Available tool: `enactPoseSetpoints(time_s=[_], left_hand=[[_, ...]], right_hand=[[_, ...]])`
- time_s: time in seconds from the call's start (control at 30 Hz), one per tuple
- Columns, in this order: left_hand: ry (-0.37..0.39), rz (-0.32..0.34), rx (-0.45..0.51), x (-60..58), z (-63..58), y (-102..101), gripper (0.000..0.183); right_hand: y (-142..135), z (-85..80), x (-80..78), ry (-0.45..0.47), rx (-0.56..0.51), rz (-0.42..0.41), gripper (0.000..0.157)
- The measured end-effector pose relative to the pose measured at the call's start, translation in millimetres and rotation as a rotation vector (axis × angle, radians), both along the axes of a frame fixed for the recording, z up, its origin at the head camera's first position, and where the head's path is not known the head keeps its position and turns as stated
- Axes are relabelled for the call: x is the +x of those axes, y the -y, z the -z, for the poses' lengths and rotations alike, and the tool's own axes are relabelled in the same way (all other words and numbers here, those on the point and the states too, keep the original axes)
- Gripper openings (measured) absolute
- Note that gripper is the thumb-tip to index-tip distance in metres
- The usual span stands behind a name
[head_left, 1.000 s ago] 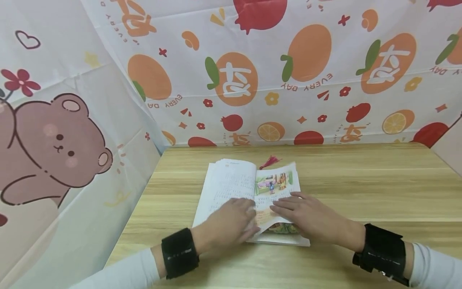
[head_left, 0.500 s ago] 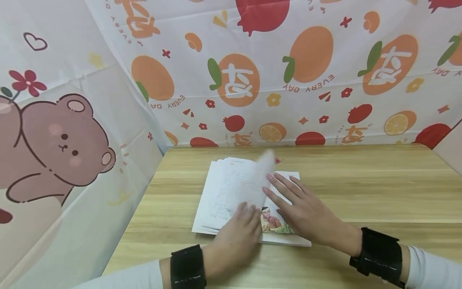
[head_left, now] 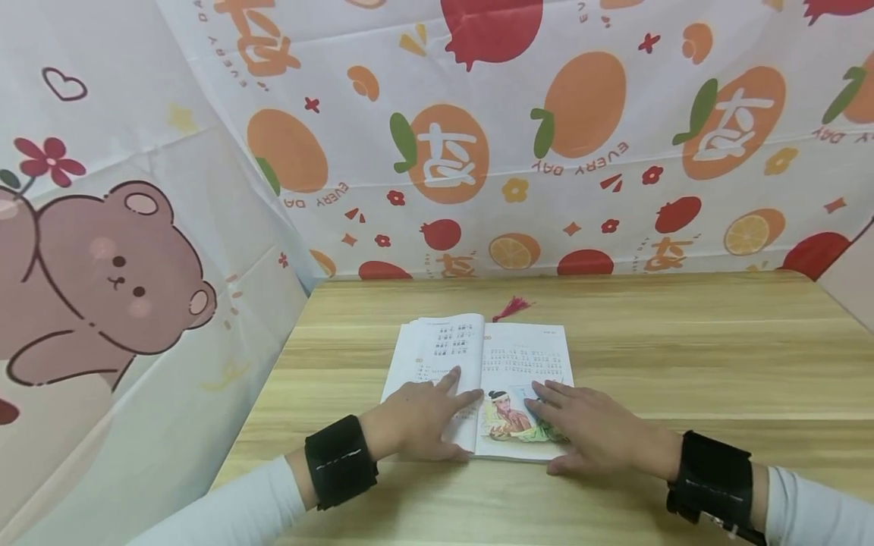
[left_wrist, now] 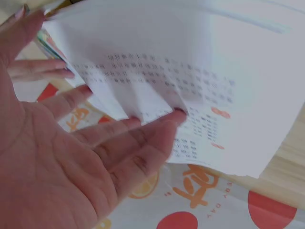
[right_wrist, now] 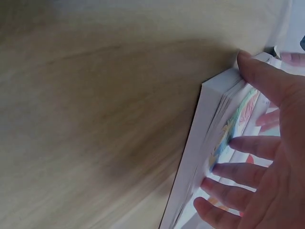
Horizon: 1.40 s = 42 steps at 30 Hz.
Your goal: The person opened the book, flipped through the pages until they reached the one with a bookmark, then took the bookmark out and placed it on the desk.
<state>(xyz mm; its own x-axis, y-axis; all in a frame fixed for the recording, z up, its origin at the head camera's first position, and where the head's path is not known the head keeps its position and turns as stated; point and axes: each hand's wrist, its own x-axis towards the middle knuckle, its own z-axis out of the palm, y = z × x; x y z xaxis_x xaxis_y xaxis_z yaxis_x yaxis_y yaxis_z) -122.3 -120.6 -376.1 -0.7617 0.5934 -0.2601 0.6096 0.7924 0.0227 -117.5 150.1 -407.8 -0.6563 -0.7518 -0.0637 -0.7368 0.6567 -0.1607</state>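
Left grip [head_left: 418, 419] above table [head_left: 690, 364], cloth [head_left: 515, 144] behind.

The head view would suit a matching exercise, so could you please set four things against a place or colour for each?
Things:
1. pinkish tassel
2. left hand
3. right hand
4. wristbands

Places and colours:
A. mostly over the text page
B. black
C. just beyond the far edge of the open book
D. partly over the illustrated page

Right pairs: 1-C, 2-A, 3-D, 4-B
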Motion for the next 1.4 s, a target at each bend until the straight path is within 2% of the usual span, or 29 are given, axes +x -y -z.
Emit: enactPoseSetpoints(time_s=[0.17, 0.33, 0.67, 0.9, 1.0, 1.1, 1.17, 1.23, 1.4], left_hand=[[-0.007, 0.013, 0.031, -0.8, -0.1, 2, 0.078], [-0.035, 0.018, 0.007, -1.5, -0.8, 1, 0.078], [-0.115, 0.039, 0.002, -4.3, 0.3, 0, 0.060], [-0.104, 0.053, 0.032, -5.0, 3.6, 3, 0.060], [-0.110, 0.106, 0.055, -5.6, 7.1, 3, 0.062], [-0.134, 0.196, 0.065, -7.2, 11.8, 1, 0.062], [-0.149, 0.245, 0.068, -8.1, 14.3, -1, 0.062], [-0.145, 0.262, 0.072, -8.6, 15.8, -2, 0.063], [-0.102, 0.213, 0.083, -4.7, 17.0, -8, 0.076]], right_hand=[[-2, -3.6, -2.6, 0.000, 0.019, -0.020, 0.085], [-2, -8.3, -3.5, 0.019, 0.026, -0.017, 0.085], [1, -13.5, -11.4, 0.032, 0.026, -0.015, 0.084], [0, -16.0, -12.9, 0.075, 0.028, 0.000, 0.084], [0, -15.5, -12.3, 0.075, 0.035, 0.001, 0.087], [0, -15.6, -13.8, 0.073, 0.035, -0.010, 0.086], [0, -16.3, -15.6, 0.079, 0.035, -0.016, 0.084], [0, -17.5, -17.2, 0.083, 0.036, -0.030, 0.079], [1, -22.2, -17.1, 0.071, 0.053, -0.082, 0.053]])
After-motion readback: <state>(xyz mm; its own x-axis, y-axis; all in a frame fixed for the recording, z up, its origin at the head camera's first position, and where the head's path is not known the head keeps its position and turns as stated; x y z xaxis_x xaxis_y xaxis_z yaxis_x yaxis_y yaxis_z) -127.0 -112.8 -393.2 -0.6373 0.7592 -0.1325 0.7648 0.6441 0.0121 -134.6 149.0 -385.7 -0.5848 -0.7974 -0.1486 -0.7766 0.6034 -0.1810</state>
